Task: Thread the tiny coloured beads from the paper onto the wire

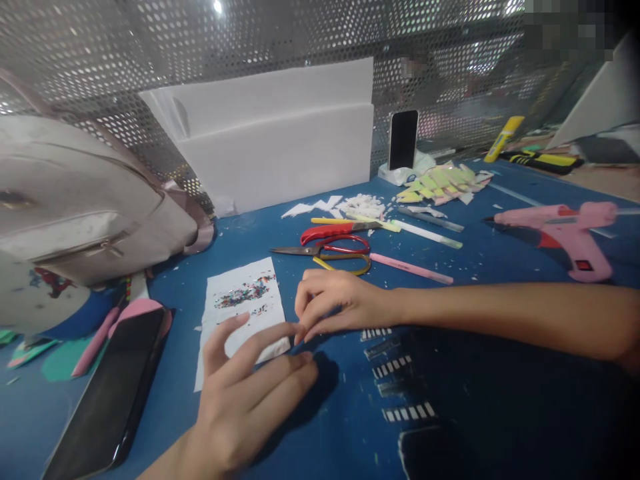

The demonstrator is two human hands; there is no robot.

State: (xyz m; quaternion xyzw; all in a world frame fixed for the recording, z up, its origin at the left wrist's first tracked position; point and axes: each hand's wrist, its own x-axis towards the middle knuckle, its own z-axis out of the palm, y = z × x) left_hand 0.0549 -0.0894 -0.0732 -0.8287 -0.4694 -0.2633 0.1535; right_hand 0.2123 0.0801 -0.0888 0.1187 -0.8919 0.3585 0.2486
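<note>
A white paper sheet (239,300) with a smear of multicoloured specks lies on the blue table (350,413). My left hand (245,393) rests at its near right corner, fingers stretched out and lying on the paper's edge. My right hand (335,303) comes in from the right, its fingers curled and pinched together at the same corner, fingertips meeting those of the left hand. What the pinch holds is too small to see.
Red-handled scissors (330,241), pink and yellow sticks (411,268) and paper scraps (360,205) lie behind the hands. A pink glue gun (565,233) sits at right, a black phone (107,393) at left, a grey bag (85,200) behind it, a propped phone (403,139) and white foam boards (280,140) at the back.
</note>
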